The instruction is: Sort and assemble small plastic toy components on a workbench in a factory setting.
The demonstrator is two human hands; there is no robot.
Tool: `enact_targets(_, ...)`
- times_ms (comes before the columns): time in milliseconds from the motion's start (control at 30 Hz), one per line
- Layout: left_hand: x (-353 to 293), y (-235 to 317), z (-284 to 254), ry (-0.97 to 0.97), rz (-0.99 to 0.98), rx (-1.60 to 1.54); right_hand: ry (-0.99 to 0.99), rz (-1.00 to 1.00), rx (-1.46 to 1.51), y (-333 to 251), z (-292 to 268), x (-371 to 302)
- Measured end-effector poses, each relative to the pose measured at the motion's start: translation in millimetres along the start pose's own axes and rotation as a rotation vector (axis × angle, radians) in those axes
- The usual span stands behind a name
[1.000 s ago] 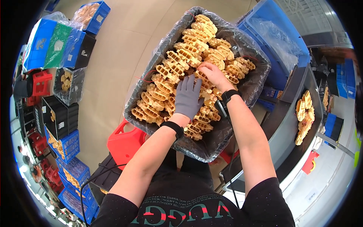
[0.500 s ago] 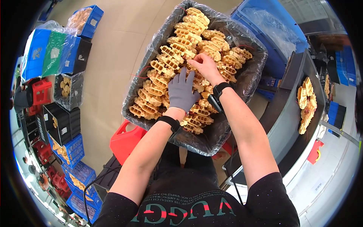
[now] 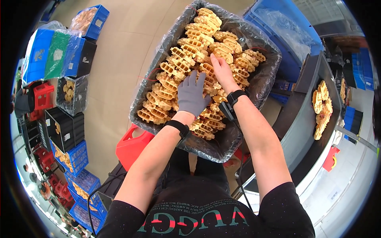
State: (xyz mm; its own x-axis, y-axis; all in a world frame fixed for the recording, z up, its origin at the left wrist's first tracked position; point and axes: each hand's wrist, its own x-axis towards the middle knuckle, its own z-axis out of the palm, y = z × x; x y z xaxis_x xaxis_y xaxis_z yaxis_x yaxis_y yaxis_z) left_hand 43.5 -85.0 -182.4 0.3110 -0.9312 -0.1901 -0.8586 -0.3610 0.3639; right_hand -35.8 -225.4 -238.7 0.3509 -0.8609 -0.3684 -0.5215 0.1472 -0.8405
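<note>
A large bin lined with clear plastic (image 3: 264,85) stands before me, filled with rows of tan moulded plastic parts (image 3: 198,28) that have oblong slots. My left hand (image 3: 191,96), in a grey glove, lies flat on the middle rows with its fingers spread. Just to its right, my bare right hand (image 3: 224,74) rests against the parts, fingers stretched toward the far side and their undersides hidden. I see nothing held in either hand. Each wrist wears a black strap, and a small dark device (image 3: 226,110) hangs at the right one.
Right of the bin is a dark, high-edged work surface (image 3: 295,131) carrying more tan parts (image 3: 322,109). A blue crate (image 3: 283,29) stands beyond. Nearer on the left is a red plastic stool (image 3: 133,146). Crates and bins (image 3: 71,156) line the far left, across the floor.
My right hand has turned, its fingers swinging from pointing left to pointing away from me, and has shifted slightly right. My left hand stays nearly in place.
</note>
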Motion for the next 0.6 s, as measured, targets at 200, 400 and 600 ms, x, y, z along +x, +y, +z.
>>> enact_targets(200, -10.9, 1.4, -13.5, 0.090, 0.094, -0.042, 0.134, -0.169, -0.067, -30.4, -27.2, -14.1)
enact_targets(400, -39.5, 8.1, -42.3, 0.082, 0.159, -0.239, 0.063, -0.307, 0.125, -95.5, -206.6, -102.1)
enact_targets(600, -33.3, 84.2, -60.4, -0.037, 0.275, -0.756, 0.737, -0.204, -0.852, 23.7, -387.1, -136.9)
